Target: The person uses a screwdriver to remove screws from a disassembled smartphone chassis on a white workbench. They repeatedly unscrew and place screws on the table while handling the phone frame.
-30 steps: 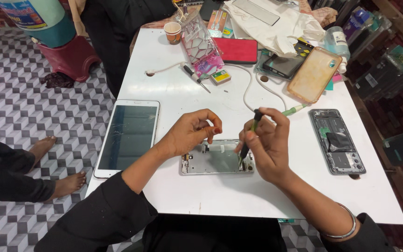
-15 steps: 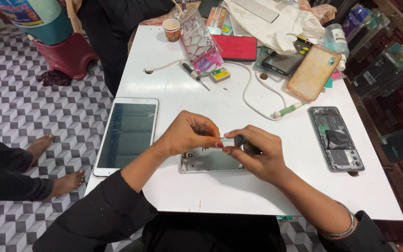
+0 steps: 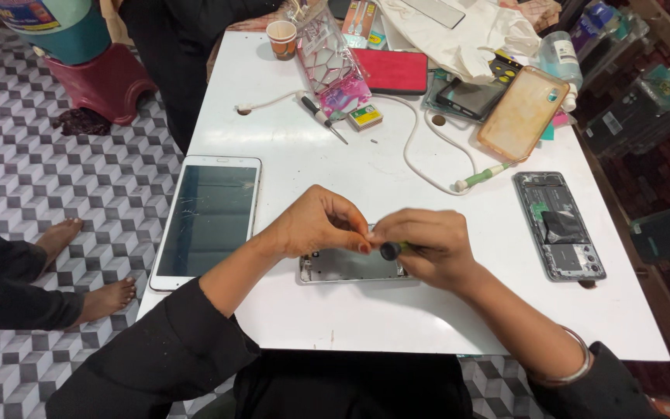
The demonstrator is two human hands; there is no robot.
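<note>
Item: opened phone frame, lying flat near the front edge of the white tabletop, partly covered by both hands.

Left hand: hovering over the frame's upper edge, fingertips pinched together toward the right hand; whether anything small is sitting in that pinch cannot be told.

Right hand: grip closing around a small screwdriver with a dark cap and greenish shaft, lying roughly level, its tip hidden between the hands, probably so the left fingers are steadying it.

Nearby: a white tablet lying face up to the left; a second opened phone resting well apart to the right, internals exposed; a white cable trailing behind.
</note>
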